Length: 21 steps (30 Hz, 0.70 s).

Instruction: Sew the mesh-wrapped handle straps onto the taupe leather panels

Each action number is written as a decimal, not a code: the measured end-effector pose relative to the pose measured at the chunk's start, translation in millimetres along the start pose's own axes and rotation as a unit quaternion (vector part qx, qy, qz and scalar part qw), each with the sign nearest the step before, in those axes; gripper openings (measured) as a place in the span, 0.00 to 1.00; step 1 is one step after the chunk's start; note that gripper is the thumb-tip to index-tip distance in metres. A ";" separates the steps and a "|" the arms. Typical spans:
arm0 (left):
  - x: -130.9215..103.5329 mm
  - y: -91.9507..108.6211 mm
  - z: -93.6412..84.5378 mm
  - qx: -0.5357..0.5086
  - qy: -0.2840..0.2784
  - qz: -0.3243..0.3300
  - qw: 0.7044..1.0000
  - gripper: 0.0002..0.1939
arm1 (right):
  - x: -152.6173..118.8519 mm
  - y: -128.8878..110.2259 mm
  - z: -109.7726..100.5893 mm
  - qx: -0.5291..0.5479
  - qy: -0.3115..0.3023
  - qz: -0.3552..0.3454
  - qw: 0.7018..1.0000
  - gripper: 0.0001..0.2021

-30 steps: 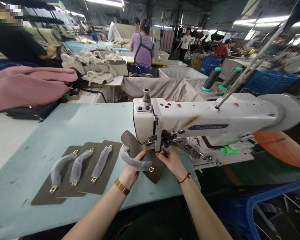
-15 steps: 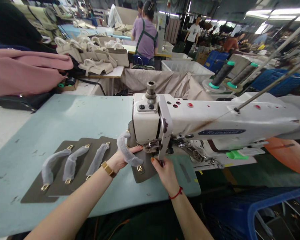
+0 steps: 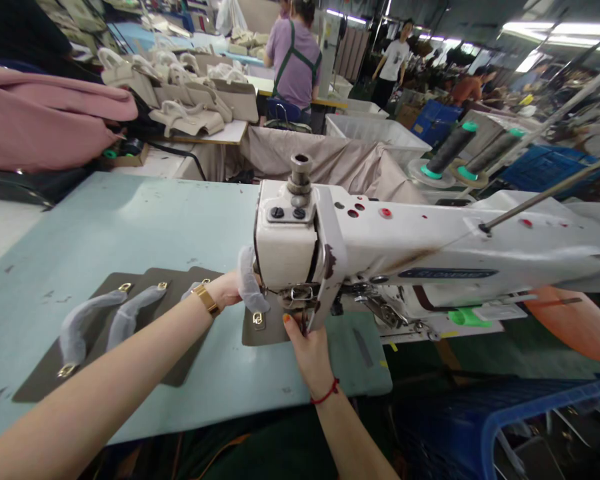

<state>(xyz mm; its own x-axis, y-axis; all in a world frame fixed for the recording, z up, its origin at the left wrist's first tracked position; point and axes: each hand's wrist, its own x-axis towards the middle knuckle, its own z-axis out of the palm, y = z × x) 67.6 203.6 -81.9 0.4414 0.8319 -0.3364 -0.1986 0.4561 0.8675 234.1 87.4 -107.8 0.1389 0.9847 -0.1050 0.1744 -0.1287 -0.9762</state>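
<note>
Just swung round the grey-brown rectangular panel under the white metal sewing machine, apparently aligning another side, between left fingers too hidden to tell any grip and right fingers laid at its edge, likewise unreadable.

Three panels lie overlapping on the table, left of the machine — a fourth panel partly under it. Bags sit behind left, cones behind right — a crate, right front.
</note>
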 end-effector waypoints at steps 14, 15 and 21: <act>-66.0 -74.5 4.8 -0.234 0.112 -0.012 0.966 0.20 | -1.2 0.4 6.2 0.094 0.008 0.034 0.995 0.16; -76.3 -87.3 12.5 -0.267 0.099 -0.005 0.959 0.18 | -2.5 1.0 6.8 0.090 0.007 0.030 0.995 0.16; -86.7 -116.4 68.9 -0.266 0.088 0.092 0.956 0.18 | -12.7 -4.8 5.7 0.092 -0.004 0.017 0.996 0.17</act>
<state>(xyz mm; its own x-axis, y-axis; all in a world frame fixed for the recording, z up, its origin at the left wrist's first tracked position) 112.7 56.6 -128.5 0.2118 0.9327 -0.2919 -0.6964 0.3536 0.6246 226.0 76.2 -102.8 0.1334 0.9813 -0.1385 -0.0128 -0.1380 -0.9903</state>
